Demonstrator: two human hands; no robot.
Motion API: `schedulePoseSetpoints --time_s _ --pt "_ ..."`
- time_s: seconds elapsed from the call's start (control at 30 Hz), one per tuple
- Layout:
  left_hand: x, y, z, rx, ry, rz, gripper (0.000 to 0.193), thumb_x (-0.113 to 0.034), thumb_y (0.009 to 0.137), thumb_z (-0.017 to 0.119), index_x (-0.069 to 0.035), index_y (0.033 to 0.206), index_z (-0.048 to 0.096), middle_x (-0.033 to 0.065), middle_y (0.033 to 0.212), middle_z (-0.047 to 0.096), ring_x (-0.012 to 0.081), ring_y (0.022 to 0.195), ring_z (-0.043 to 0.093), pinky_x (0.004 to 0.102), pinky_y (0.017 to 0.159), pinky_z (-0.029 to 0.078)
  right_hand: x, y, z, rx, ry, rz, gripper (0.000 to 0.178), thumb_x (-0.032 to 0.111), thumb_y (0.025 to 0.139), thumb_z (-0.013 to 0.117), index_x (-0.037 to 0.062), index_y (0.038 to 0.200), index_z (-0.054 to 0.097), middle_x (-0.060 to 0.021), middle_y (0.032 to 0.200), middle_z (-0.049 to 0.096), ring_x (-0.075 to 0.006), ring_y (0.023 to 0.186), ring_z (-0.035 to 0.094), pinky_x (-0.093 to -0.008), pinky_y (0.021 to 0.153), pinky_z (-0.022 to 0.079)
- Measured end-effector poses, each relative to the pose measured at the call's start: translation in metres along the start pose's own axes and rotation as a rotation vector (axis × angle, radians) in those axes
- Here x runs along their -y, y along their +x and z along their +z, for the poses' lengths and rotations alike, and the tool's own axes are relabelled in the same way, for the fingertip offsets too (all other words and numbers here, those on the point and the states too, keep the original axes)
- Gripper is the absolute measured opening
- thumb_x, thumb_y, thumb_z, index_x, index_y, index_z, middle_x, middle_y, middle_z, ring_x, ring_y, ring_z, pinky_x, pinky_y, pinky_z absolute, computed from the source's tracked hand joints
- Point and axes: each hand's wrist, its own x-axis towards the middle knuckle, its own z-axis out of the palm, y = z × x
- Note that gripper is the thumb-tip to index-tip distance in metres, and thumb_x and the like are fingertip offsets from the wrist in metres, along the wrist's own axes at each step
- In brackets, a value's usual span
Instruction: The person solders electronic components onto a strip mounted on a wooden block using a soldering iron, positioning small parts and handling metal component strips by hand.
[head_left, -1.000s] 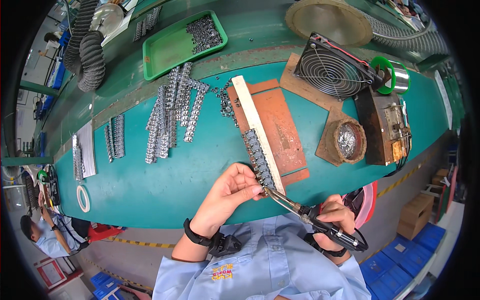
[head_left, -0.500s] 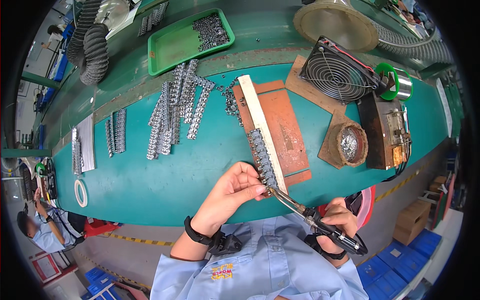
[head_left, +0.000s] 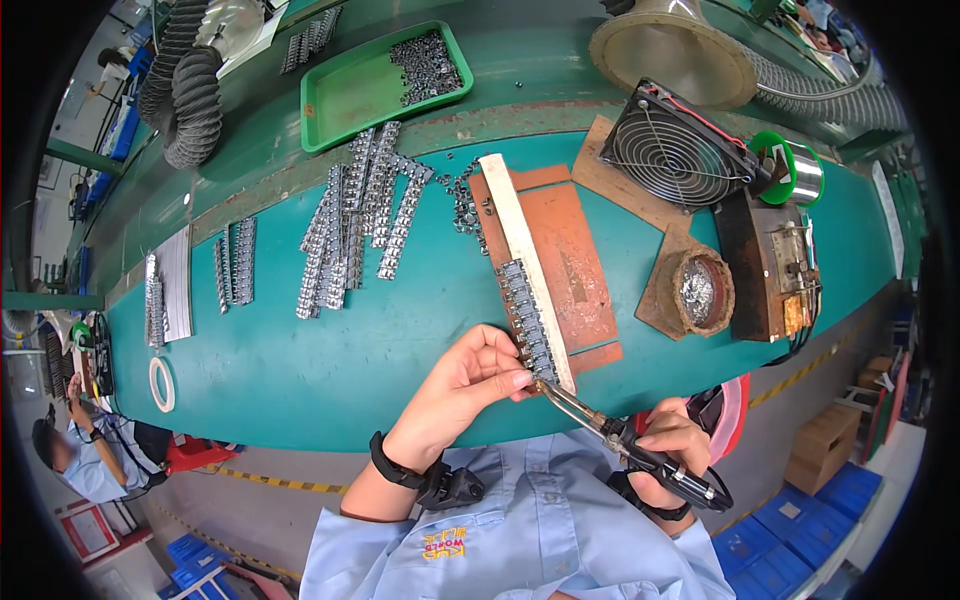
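My right hand [head_left: 675, 447] grips the black handle of a soldering iron [head_left: 632, 440], whose metal tip slants up and left to the near end of a strip of small circuit boards [head_left: 527, 316]. That strip lies along a pale straight bar [head_left: 522, 245] on a reddish-brown board [head_left: 572, 265]. My left hand [head_left: 468, 385] is closed, thumb and fingers pinched at the strip's near end, right beside the iron's tip. My fingers partly hide the contact there.
More board strips [head_left: 350, 220] lie in a pile left of centre. Small metal parts [head_left: 466, 205] are scattered beside the brown board; more fill part of a green tray [head_left: 385, 85]. To the right stand a fan [head_left: 675, 145], a solder spool [head_left: 800, 170], a round pot [head_left: 703, 290] and a metal box [head_left: 750, 265].
Hands, iron and strip hold almost the same place. The whole view has shifted very slightly; nothing has been let go or picked up.
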Motion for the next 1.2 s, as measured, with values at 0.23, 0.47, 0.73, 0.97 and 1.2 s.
schedulePoseSetpoints --time_s 0.23,0.47,0.73,0.97,1.2 --pt "0.001 0.000 0.000 -0.002 0.004 0.009 0.017 -0.001 0.083 0.057 -0.005 0.092 0.044 0.0035 0.083 0.057 0.0103 0.076 0.056 0.0216 0.071 0.045 -0.005 -0.003 -0.002 0.014 0.011 -0.011 0.032 0.026 0.067 0.072 0.0043 0.083 0.055 -0.0039 0.057 0.055 -0.0160 0.049 0.048 -0.0314 0.062 0.038" --pt "0.000 0.000 0.002 -0.015 0.013 0.006 0.016 0.000 0.081 0.057 -0.005 0.090 0.045 0.0040 0.081 0.056 0.0111 0.073 0.056 0.0273 0.072 0.049 -0.017 0.000 0.009 -0.359 0.231 0.157 0.039 0.026 0.071 0.069 0.0017 0.093 0.048 -0.0061 0.074 0.050 -0.0137 0.066 0.045 -0.0288 0.065 0.036" --pt "0.002 -0.002 0.004 -0.005 0.014 0.036 0.010 0.000 0.083 0.053 -0.004 0.089 0.046 0.0055 0.082 0.056 0.0125 0.074 0.056 0.0259 0.073 0.047 -0.034 0.010 0.021 -0.453 0.320 0.323 0.037 0.021 0.072 0.067 0.0009 0.095 0.047 -0.0040 0.081 0.046 -0.0092 0.069 0.042 -0.0215 0.063 0.034" --pt "0.001 -0.001 0.003 -0.023 0.031 0.033 0.007 -0.003 0.085 0.050 -0.002 0.092 0.048 0.0060 0.082 0.057 0.0132 0.075 0.056 0.0253 0.072 0.046 -0.039 0.008 0.017 -0.371 0.353 0.316 0.035 0.018 0.073 0.066 0.0006 0.096 0.047 -0.0036 0.081 0.046 -0.0079 0.068 0.042 -0.0203 0.062 0.034" --pt "-0.030 0.006 -0.020 -0.154 0.542 0.170 0.009 -0.005 0.084 0.054 0.000 0.091 0.053 0.0058 0.081 0.060 0.0114 0.071 0.056 0.0245 0.067 0.046 -0.036 0.011 0.017 -0.350 0.368 0.298 0.033 0.015 0.073 0.066 0.0005 0.096 0.047 -0.0036 0.080 0.046 -0.0078 0.066 0.042 -0.0199 0.060 0.034"
